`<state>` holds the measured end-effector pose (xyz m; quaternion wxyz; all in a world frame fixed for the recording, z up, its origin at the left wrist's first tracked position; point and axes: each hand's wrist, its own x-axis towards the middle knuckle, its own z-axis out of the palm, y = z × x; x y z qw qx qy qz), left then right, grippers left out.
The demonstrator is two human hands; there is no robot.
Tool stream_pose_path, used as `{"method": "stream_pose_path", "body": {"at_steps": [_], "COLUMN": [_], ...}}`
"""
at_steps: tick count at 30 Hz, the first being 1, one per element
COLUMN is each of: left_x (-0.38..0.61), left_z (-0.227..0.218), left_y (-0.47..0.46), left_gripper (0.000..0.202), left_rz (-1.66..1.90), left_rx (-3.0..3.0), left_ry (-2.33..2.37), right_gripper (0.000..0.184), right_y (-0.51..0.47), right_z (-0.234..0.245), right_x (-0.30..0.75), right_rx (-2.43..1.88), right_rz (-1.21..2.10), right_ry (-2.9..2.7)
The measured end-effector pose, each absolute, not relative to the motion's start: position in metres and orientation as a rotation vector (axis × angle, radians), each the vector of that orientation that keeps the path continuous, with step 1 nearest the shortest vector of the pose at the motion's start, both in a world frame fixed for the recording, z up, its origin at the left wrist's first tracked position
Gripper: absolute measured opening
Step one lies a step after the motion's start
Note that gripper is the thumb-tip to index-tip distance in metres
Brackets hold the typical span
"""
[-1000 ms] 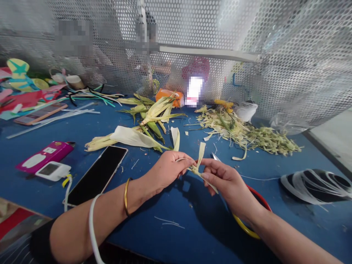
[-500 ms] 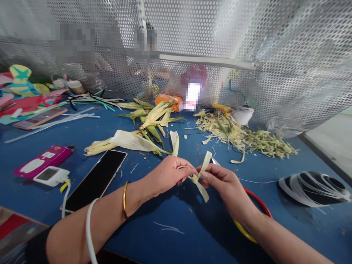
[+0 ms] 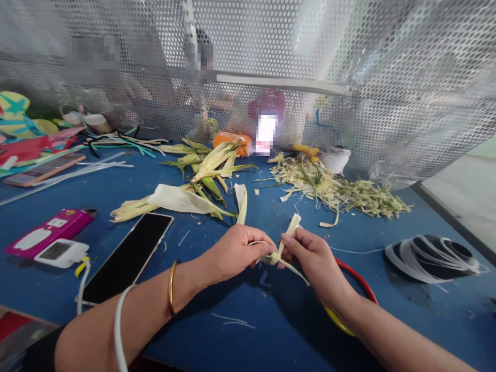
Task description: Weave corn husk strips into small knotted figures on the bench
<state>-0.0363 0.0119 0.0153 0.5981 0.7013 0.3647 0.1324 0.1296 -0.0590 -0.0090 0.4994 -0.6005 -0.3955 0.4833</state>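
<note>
Over the front middle of the blue table, my left hand (image 3: pixel 240 248) pinches a folded, knotted piece of pale corn husk (image 3: pixel 274 257). My right hand (image 3: pixel 306 253) is closed on an upright strip of the same husk, with thumb and forefinger pressed together. One narrow tail of the husk slants down to the right below my right fingers. Just beyond my left hand stands a curled husk strip (image 3: pixel 241 202). A broad pale husk leaf (image 3: pixel 180 199) lies further left. Under my right wrist shows a red and yellow ring (image 3: pixel 360 279), partly hidden.
Behind lie a husk bundle (image 3: pixel 215 163) and a heap of shredded husk (image 3: pixel 321 181). A black spool of white thread (image 3: pixel 432 258) sits at right. At left are a dark phone (image 3: pixel 129 258), a purple case (image 3: pixel 50 232) and a white cable (image 3: pixel 120 330). Perforated mesh (image 3: pixel 279 41) stands behind.
The view has shifted slightly, so the table things sit a little further left. The husk's lower tail has turned and now shows as a narrow strip. Both hands keep their grip.
</note>
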Motion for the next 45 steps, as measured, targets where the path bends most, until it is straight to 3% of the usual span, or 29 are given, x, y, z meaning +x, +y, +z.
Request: {"method": "stream_pose_path", "body": {"at_steps": [8, 26, 45], "left_x": [-0.0388, -0.0405, -0.0393], "left_z": [0.0122, 0.0114, 0.0153], "left_y": [0.0173, 0.019, 0.0154], "left_gripper": [0.027, 0.027, 0.026], "left_rz": [0.498, 0.457, 0.459], "left_rx": [1.657, 1.696, 1.71], "left_ry": [0.969, 0.921, 0.919], "right_gripper": [0.039, 0.038, 0.029], "right_y": [-0.0598, -0.0612, -0.061], "right_z": [-0.0099, -0.0069, -0.0097], "right_x": [0.1313, 0.1281, 0.1298], "right_rx": [-1.384, -1.291, -1.285], "right_rz": [1.351, 1.514, 1.31], "right_ry": [-1.054, -1.013, -0.99]}}
